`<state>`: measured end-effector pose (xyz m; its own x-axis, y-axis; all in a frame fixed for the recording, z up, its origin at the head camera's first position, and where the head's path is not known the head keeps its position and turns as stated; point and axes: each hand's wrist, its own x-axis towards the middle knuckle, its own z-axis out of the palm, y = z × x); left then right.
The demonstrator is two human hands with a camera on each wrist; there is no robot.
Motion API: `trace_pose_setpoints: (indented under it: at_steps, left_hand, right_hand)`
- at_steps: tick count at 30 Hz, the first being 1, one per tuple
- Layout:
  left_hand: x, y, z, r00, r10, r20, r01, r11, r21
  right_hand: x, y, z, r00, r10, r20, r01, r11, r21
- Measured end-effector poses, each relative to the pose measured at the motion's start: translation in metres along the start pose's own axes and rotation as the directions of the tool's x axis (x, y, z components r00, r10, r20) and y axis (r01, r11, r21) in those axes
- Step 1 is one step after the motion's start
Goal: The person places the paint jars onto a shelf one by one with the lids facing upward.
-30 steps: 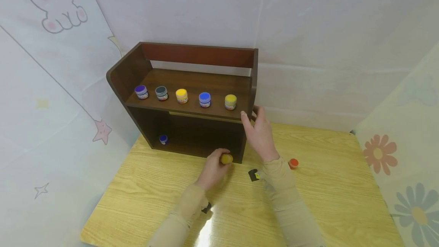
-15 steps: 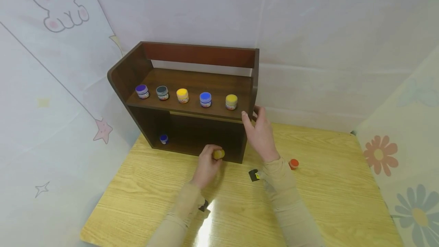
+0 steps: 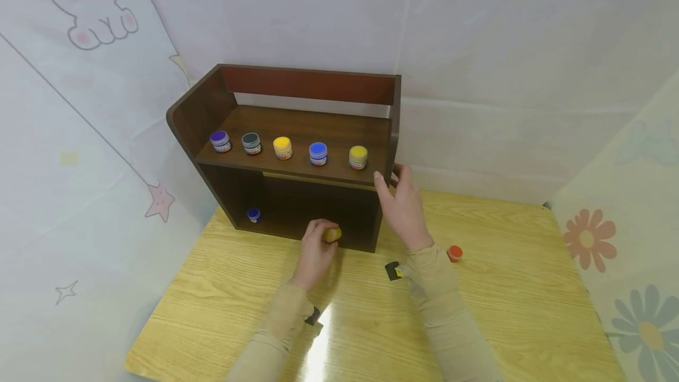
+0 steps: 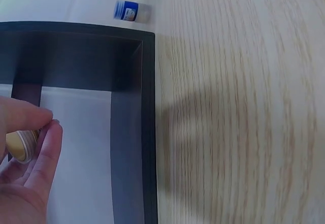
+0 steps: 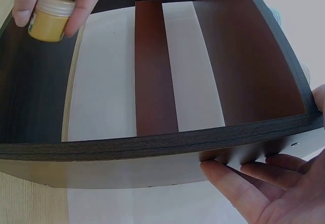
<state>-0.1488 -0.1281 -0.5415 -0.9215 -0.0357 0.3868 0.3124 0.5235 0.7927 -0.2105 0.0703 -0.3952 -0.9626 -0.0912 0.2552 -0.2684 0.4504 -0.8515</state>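
Observation:
My left hand (image 3: pixel 312 258) pinches a small yellow paint jar (image 3: pixel 332 234) between thumb and fingers. It is at the front of the lower compartment of a dark brown shelf unit (image 3: pixel 297 177). In the right wrist view the held jar (image 5: pixel 52 21) shows a pale translucent lid and yellow paint below. My right hand (image 3: pixel 404 211) grips the unit's right side panel, thumb at the front edge and fingers on the outer face. A blue paint jar (image 3: pixel 254 215) stands in the lower compartment's left corner.
On the upper board stands a row of jars: purple (image 3: pixel 220 141), dark grey (image 3: pixel 251 143), yellow (image 3: pixel 283 147), blue (image 3: pixel 318 154) and olive yellow (image 3: pixel 358 157). A red jar (image 3: pixel 454 253) is on the wooden table (image 3: pixel 509 287), right of my right forearm. White patterned cloth (image 3: pixel 504 105) hangs behind.
My left hand has moved leftward and slightly farther back with the yellow paint jar, along the lower compartment's front. My right hand has stayed on the side panel.

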Motion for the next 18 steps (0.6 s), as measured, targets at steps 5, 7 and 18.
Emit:
trace_pose_setpoints:
  at_steps: [5, 7, 18]
  left_hand:
    - [0.003, -0.003, -0.004, 0.999, -0.015, -0.042, 0.015, 1.000, 0.012]
    - [0.004, -0.003, -0.007, 0.998, -0.027, -0.050, 0.028, 1.000, 0.011]
    - [0.011, -0.019, -0.028, 0.987, -0.100, -0.125, 0.104, 0.994, 0.032]
  right_hand:
    - [-0.001, 0.000, 0.000, 1.000, 0.000, 0.000, 0.000, 1.000, 0.006]
    - [-0.001, 0.000, 0.000, 1.000, 0.002, 0.000, -0.002, 1.000, 0.006]
    - [-0.001, 0.000, -0.001, 1.000, -0.006, -0.001, 0.006, 1.000, -0.003]
